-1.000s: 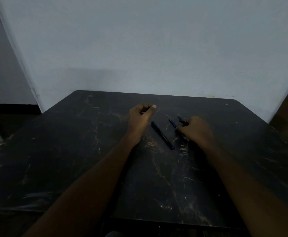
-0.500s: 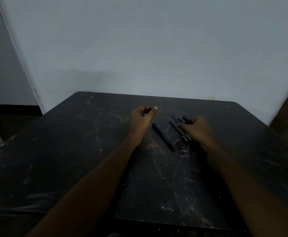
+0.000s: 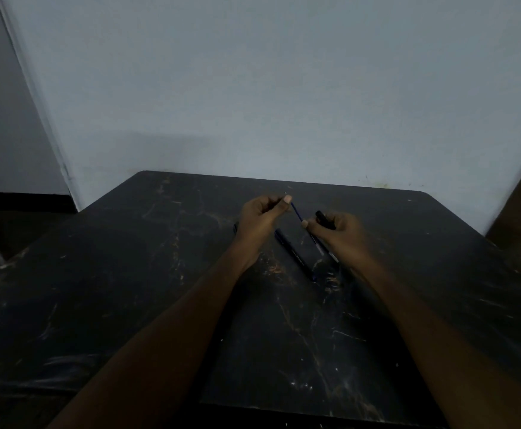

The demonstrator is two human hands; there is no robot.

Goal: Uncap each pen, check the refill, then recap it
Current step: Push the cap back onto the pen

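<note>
A thin blue refill (image 3: 296, 211) slants in the air between my hands, its metal tip pointing away from me. My right hand (image 3: 341, 232) pinches its lower end and also grips a short black pen part (image 3: 324, 219). My left hand (image 3: 260, 219) is curled, with its thumb against the refill's upper end. A dark end (image 3: 236, 227), apparently a pen barrel, sticks out at the left of that fist. One black capped pen (image 3: 294, 255) lies on the table between my wrists. Another pen (image 3: 325, 250) lies partly under my right hand.
The black scratched table (image 3: 160, 289) has its far edge against a pale wall (image 3: 268, 103). Its rounded corners show at the back left and back right. A brown surface (image 3: 519, 218) stands beyond the right edge. The room is dim.
My right hand has risen off the table with the blue refill and the black part and brought the refill up to my left thumb. My left hand has hardly moved.
</note>
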